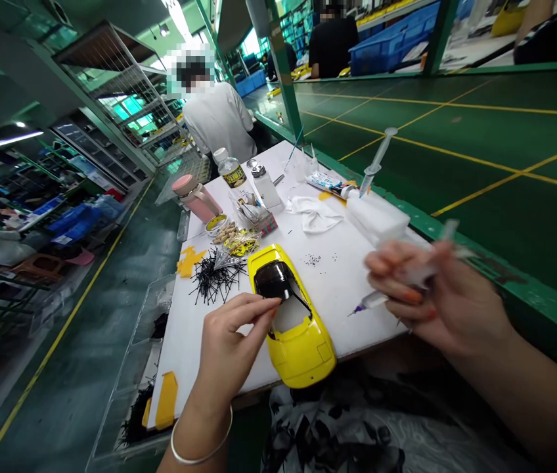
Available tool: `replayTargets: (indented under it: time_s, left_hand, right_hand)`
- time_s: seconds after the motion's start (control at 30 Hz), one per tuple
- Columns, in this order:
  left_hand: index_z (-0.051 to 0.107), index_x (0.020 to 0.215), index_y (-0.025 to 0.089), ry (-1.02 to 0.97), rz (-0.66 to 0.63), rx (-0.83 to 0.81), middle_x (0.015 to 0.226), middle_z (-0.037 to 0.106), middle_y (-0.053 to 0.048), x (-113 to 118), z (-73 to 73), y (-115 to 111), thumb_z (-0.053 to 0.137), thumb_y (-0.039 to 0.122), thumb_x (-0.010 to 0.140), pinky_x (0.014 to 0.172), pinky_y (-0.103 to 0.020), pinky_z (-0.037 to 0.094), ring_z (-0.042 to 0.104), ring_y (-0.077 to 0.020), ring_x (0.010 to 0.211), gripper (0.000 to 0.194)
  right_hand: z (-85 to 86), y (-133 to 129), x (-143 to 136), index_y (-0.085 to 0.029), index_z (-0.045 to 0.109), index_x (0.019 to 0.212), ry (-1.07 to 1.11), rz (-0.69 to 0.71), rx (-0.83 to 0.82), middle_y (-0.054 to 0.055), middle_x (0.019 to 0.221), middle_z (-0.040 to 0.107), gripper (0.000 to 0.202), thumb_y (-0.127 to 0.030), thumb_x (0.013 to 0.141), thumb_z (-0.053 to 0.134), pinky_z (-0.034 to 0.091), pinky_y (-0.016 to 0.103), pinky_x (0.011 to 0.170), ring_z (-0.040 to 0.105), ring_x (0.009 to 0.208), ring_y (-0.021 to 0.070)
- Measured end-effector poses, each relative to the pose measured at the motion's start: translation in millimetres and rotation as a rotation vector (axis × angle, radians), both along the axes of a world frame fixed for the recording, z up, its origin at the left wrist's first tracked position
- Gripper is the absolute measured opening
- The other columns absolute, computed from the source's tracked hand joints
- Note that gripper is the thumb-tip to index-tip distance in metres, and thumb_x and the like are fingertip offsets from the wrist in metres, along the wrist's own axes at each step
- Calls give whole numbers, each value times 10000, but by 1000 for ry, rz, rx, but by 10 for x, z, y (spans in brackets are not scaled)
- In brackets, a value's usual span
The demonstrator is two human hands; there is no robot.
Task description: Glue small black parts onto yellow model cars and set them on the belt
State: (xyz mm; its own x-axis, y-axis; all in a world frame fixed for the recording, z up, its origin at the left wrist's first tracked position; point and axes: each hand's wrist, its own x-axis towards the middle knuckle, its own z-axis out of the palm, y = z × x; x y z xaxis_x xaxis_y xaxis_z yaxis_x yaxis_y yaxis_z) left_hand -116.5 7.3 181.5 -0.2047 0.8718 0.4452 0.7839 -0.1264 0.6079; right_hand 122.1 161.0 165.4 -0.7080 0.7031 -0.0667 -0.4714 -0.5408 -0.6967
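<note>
A yellow model car body [303, 351] with a black roof and window pillars lies at the near edge of the white table. My left hand [236, 335] has thumb and forefinger pinched at the left edge of its window opening, just by the black roof [273, 279]. The fingertips cover the exact spot they grip. To the right of the car, my right hand [421, 289], somewhat blurred, is closed around a clear syringe [374, 300]. Its thin needle with a purple hub points left and down, above the tabletop and apart from the car.
Black thin sticks [214, 276], a bag of yellow parts [239, 243], a pink flask [197, 199] and bottles stand left and behind. Tiny black bits [312, 260] lie beyond the car. A second syringe [379, 157] rises from a white block [377, 213]. A person [219, 118] sits ahead.
</note>
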Motion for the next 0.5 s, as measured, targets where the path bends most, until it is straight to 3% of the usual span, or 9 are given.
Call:
replayTargets:
  time_s: [0.07, 0.17, 0.37, 0.5]
  left_hand:
    - [879, 988, 259, -116, 67, -1, 884, 810, -29, -38, -3, -106, 746, 159, 921, 636, -195, 584, 734, -125, 728, 180]
    - [884, 993, 274, -195, 135, 3, 840, 786, -26, -109, -41, -263, 743, 194, 918, 607, -203, 580, 707, -125, 686, 179]
    - [868, 1049, 202, -149, 186, -27, 873, 778, -63, -256, -157, -463, 692, 263, 976, 606, -238, 616, 717, -147, 695, 200]
    - [842, 1101, 168, -15, 171, -16, 936, 782, -85, -412, -173, -317, 628, 274, 1022, 611, -244, 616, 725, -158, 743, 252]
  right_hand:
    - [52, 55, -141, -190, 723, 954, -186, 195, -15, 50, 950, 686, 461, -403, 671, 1018, 108, 137, 362, 306, 549, 46]
    - [127, 134, -398, -176, 737, 1127, -370, 423, -10, 110, 1107, 735, 506, -257, 694, 986, 193, 105, 363, 463, 585, 44]
    - [169, 180, -632, -188, 753, 1097, -511, 454, 28, 93, 1111, 729, 436, -199, 710, 953, 199, 89, 333, 569, 580, 50]
    - [182, 183, -574, -188, 782, 1100, -558, 486, 119, 105, 1121, 730, 433, -261, 714, 963, 203, 97, 329, 594, 585, 59]
